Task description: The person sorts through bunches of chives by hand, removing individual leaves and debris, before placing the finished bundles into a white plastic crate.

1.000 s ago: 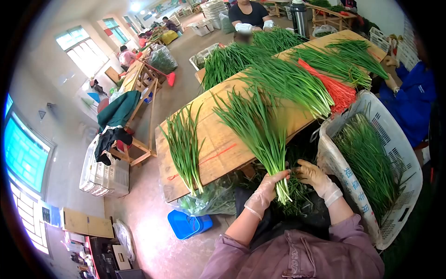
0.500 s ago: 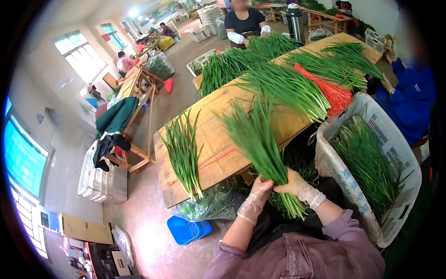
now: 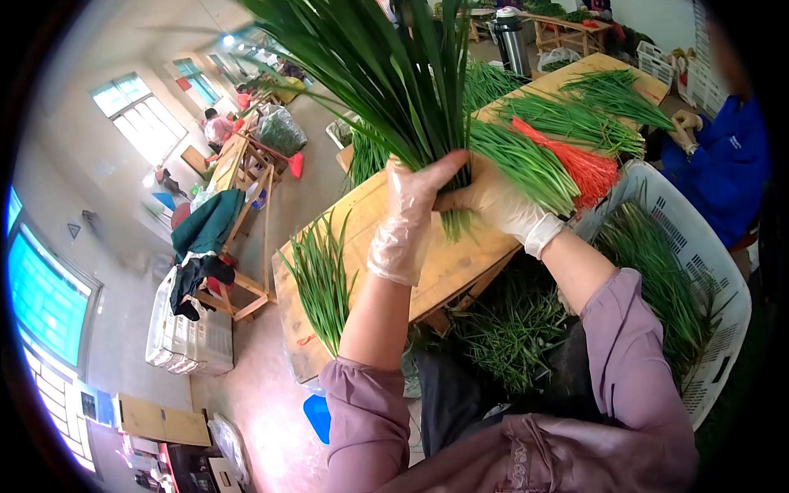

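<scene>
Gripping chives [image 3: 386, 74] above the bench [image 3: 448, 267].
Left hand [image 3: 407, 214] and right hand [image 3: 497, 205] clench the stems; leaves fan out above them.

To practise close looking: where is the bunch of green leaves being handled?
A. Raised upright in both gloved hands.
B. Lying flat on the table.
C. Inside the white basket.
A: the left hand and right hand both grip the bunch near its base, leaves pointing up above the table.

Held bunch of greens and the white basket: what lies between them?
Head view: between held bunch and white basket, a flat bundle of greens and orange ties lie on the wooden table.
</scene>
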`<state>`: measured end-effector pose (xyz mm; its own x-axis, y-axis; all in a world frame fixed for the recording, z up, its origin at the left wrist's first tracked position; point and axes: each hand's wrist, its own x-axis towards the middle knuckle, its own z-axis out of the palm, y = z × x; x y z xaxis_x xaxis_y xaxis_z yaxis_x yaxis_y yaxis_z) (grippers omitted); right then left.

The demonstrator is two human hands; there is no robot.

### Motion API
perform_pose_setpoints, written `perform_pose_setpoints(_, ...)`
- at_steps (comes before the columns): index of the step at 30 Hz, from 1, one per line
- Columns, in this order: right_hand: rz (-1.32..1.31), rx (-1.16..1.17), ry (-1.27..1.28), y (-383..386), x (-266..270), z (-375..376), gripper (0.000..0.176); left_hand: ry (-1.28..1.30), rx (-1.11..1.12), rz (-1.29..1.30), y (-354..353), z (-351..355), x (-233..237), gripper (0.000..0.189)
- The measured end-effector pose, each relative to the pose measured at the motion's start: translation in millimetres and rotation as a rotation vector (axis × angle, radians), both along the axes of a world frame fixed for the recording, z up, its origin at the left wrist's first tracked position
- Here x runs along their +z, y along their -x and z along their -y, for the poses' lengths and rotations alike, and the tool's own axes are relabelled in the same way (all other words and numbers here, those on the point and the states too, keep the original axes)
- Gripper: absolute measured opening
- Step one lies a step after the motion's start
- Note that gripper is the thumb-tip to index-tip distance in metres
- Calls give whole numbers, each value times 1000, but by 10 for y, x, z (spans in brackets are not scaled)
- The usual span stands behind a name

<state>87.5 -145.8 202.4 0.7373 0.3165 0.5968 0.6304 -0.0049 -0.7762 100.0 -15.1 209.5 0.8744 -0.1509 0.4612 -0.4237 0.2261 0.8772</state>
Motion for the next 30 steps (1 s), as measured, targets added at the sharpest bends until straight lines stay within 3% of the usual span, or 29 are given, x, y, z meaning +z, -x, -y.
perform_pose_setpoints(4, -290, 147, 54, -309, -395, 29, 77, -191, -35, -297, -20, -112, -452, 39)
perform_pose_setpoints(6, -191, -12, 521, -275, -348, 63, 76, -190, -44, -289, -129, -120, -659, 32)
perform_pose_setpoints(7, -194, -10, 521, -340, -394, 54, 76, -189, -44, -292, -148, -98, -684, 32)
perform_pose_setpoints(9, -465, 365, 428, -538, -516, 17, 81, -46, 41, -96, -161, -38, -684, 27)
perform_pose_setpoints(10, -350, 319, 574, -591, -472, 21, 79, -230, 174, 377, -327, -51, -781, 22)
perform_pose_setpoints(11, -348, 322, 571, -632, -546, 14, 79, -234, 176, 377, -396, -100, -911, 22)
perform_pose_setpoints(13, -29, 398, 166, -783, -895, 56, 80, 52, 123, -202, -282, -96, -779, 19)
perform_pose_setpoints(14, -306, 391, 263, -908, -1189, 162, 83, 76, 107, -184, -317, -146, -835, 19)
perform_pose_setpoints(15, -316, 407, 229, -757, -1101, 188, 89, 79, 112, -179, -321, -155, -837, 19)
perform_pose_setpoints(17, -487, 416, 200, -595, -1373, 107, 78, 268, 73, -300, -318, -136, -823, 21)
perform_pose_setpoints(19, -723, 265, 261, -343, -1300, -30, 70, 379, 25, -401, -253, -108, -741, 21)
perform_pose_setpoints(20, -587, 163, 57, -323, -1467, -115, 61, 436, 5, -388, -268, -118, -733, 20)
perform_pose_setpoints(22, -698, 229, -37, -263, -1376, -161, 57, 533, -69, -405, -205, -132, -670, 21)
perform_pose_setpoints(23, -807, 282, -136, -233, -1336, -181, 52, 533, -62, -407, -206, -166, -676, 21)
perform_pose_setpoints(27, -687, 177, -37, -374, -1319, -203, 42, 450, -176, -435, -185, -230, -597, 27)
perform_pose_setpoints(28, -587, 204, -153, -389, -1344, -221, 40, 366, -183, -426, -152, -235, -552, 28)
perform_pose_setpoints(30, -591, 116, -44, -503, -1632, -234, 42, 180, -89, -366, -180, -243, -684, 33)
